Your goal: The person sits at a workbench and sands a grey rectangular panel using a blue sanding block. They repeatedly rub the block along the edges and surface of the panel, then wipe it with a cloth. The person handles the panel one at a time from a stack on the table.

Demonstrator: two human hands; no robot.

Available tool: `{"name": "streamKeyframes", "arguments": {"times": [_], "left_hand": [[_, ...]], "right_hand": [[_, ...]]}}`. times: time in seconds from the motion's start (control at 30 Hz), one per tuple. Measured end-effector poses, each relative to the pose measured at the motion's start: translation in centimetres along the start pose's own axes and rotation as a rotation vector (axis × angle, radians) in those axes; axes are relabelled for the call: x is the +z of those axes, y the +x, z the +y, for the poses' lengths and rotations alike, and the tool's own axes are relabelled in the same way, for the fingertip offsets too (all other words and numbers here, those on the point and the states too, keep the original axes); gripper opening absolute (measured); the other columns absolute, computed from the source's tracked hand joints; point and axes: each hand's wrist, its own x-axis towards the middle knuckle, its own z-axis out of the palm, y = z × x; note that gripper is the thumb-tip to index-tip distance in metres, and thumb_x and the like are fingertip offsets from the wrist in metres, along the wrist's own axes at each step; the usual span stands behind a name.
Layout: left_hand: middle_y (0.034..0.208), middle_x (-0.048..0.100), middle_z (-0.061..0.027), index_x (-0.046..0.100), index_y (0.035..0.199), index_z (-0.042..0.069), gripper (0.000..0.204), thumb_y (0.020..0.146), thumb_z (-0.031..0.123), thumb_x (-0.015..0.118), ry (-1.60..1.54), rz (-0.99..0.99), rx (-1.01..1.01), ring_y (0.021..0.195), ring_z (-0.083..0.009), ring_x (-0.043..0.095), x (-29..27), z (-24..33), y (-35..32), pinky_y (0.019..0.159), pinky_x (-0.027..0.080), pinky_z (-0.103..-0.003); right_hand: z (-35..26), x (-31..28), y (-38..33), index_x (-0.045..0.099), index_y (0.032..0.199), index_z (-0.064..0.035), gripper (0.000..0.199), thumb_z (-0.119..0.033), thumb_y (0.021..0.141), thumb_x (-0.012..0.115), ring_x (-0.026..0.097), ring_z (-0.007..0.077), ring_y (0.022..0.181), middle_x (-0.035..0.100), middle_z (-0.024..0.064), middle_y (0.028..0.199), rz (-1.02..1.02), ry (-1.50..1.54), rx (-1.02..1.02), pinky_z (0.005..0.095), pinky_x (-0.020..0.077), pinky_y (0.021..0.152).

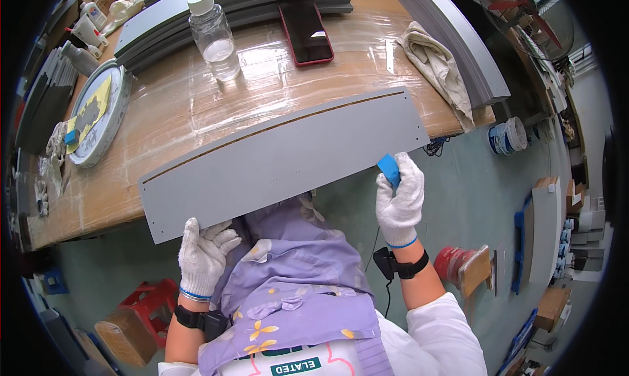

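Long grey panel [282,159] lies flat across the near edge of the wooden table [196,100], its lower long edge overhanging toward the person. Both hands gloved in white knit and well apart, one near each end of the panel.

Left hand [204,255] sits under or against the lower left corner, fingers spread, steadying rather than clamping. Right hand [400,199] is closed around a small blue block [389,169], pressed to the panel's lower right edge.

Handling judgement: panel looks thin, stiff and light for its length, painted smooth, so likely a bit slippery and easy to scuff. It would probably flex if lifted from one end; best taken along the long edges, one hand per end, as now. Blue block looks small and light, fits a pinch or fist grip.

Also on the table: clear plastic bottle [214,35], red-cased phone [306,32], crumpled rag [436,64], stack of similar grey panels [229,2].
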Motion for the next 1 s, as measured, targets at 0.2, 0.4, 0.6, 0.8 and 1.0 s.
{"name": "streamKeyframes", "arguments": {"times": [0.2, 0.4, 0.6, 0.8, 1.0], "left_hand": [[0.110, 0.066, -0.0265, 0.058, 0.121, 0.000, 0.047, 0.102, 0.042, 0.048, -0.033, -0.028, -0.027, 0.092, -0.0353, 0.069, -0.5, 0.0, 0.2, 0.082, 0.058, -0.049], [0.104, 0.067, -0.0193, 0.061, 0.115, 0.003, 0.044, 0.101, 0.044, 0.051, -0.065, 0.069, 0.079, 0.091, -0.0331, 0.068, -3.2, 1.8, -0.9, 0.081, 0.057, -0.049], [0.104, 0.068, -0.0174, 0.061, 0.114, 0.004, 0.042, 0.100, 0.043, 0.053, -0.113, 0.053, 0.096, 0.095, -0.0336, 0.067, -4.2, 2.2, -0.7, 0.084, 0.056, -0.050], [0.112, 0.067, -0.0169, 0.059, 0.120, 0.005, 0.051, 0.100, 0.050, 0.048, -0.147, -0.016, 0.139, 0.101, -0.0328, 0.068, -7.2, 3.2, -1.1, 0.087, 0.056, -0.049], [0.119, 0.066, -0.0167, 0.050, 0.136, 0.009, 0.062, 0.101, 0.058, 0.037, -0.104, 0.088, 0.287, 0.102, -0.0313, 0.068, -7.8, 5.8, -1.9, 0.089, 0.055, -0.047]], "right_hand": [[-10.5, 3.4, -1.3, 0.054, 0.127, -0.0017, 0.057, -0.004, 0.074, 0.075, 0.060, 0.0361, 0.105, 0.061, 0.0175, 0.116, -0.275, 0.405, -0.339, 0.0445, 0.0499, 0.091], [-4.1, 0.6, -0.4, 0.048, 0.134, 0.0002, 0.058, -0.002, 0.081, 0.071, 0.057, 0.0389, 0.107, 0.056, 0.0203, 0.123, -0.148, 0.048, -0.242, 0.0460, 0.0479, 0.092], [-12.4, 3.6, -0.5, 0.053, 0.128, -0.0013, 0.063, 0.000, 0.068, 0.074, 0.061, 0.0337, 0.102, 0.060, 0.0161, 0.117, -0.316, 0.320, -0.497, 0.0422, 0.0513, 0.087], [-8.1, 1.4, 0.4, 0.053, 0.129, -0.0027, 0.062, 0.000, 0.070, 0.074, 0.060, 0.0354, 0.106, 0.059, 0.0178, 0.120, -0.296, 0.092, -0.483, 0.0437, 0.0502, 0.090], [-12.4, 3.0, 0.2, 0.053, 0.130, -0.0022, 0.062, -0.002, 0.071, 0.075, 0.062, 0.0370, 0.104, 0.061, 0.0191, 0.121, -0.381, 0.218, -0.576, 0.0447, 0.0513, 0.089]]}}
